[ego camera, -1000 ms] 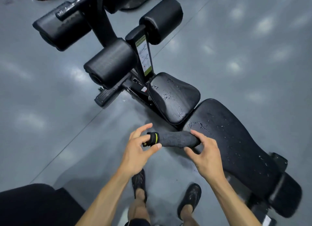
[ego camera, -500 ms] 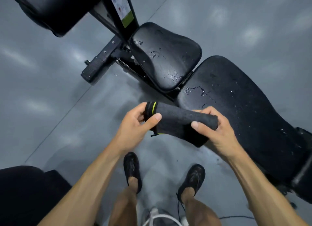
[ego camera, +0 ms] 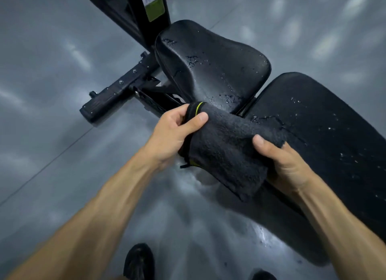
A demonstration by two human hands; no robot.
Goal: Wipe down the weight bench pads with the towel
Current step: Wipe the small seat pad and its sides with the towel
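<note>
A second ago the towel was a tight roll between my hands; now it has opened into a broad fold, so I judge I'm nearly ready to start wiping. My left hand grips the yellow-striped end, thumb on top, fingers curled under. My right hand clamps the other end, thumb pressed on the nap, fingers wrapped beneath. The towel hangs above the gap between the pads, and I can't tell whether it touches them. At two o'clock lies the back pad, at twelve the seat pad, both beaded with droplets, neither wiped yet.
</note>
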